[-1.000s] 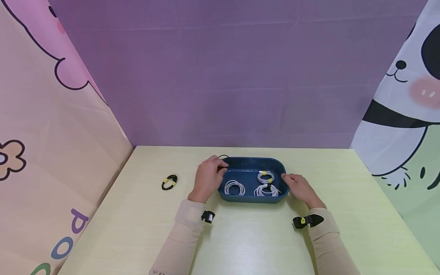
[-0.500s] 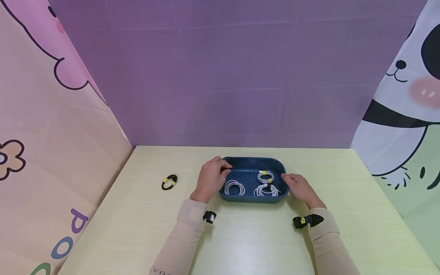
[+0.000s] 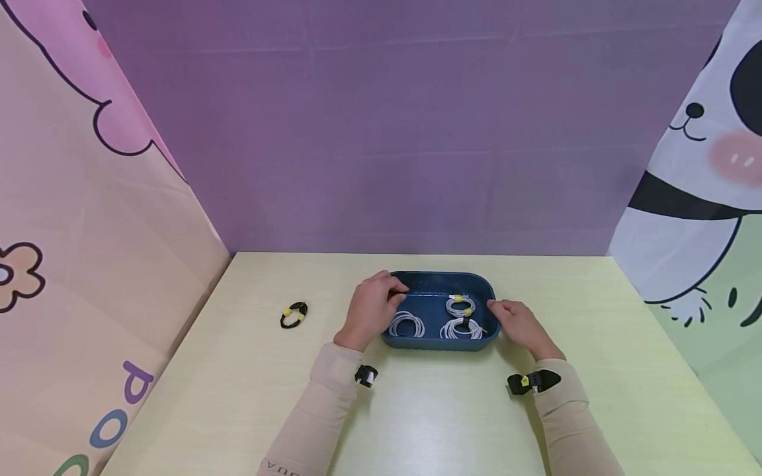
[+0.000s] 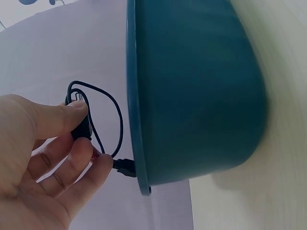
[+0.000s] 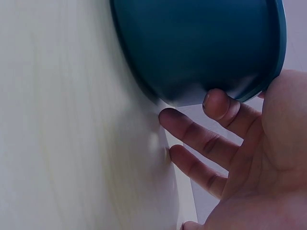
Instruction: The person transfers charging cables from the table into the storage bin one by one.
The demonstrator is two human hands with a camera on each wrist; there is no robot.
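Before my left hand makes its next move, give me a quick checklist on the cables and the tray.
1. Left hand has the black cable: ok, pinched between thumb and fingers.
2. Cable gathered neatly: not ok, a loose loop stands out from the fingers.
3. Black connector free of the rim: cannot tell, it meets the rim's edge in the left wrist view.
4. Blue tray steadied: ok, the right hand holds its right end.
5. Three white coils inside the tray: ok.
6. Yellow-tied black coil in the tray: not ok, it lies on the table, to the left.
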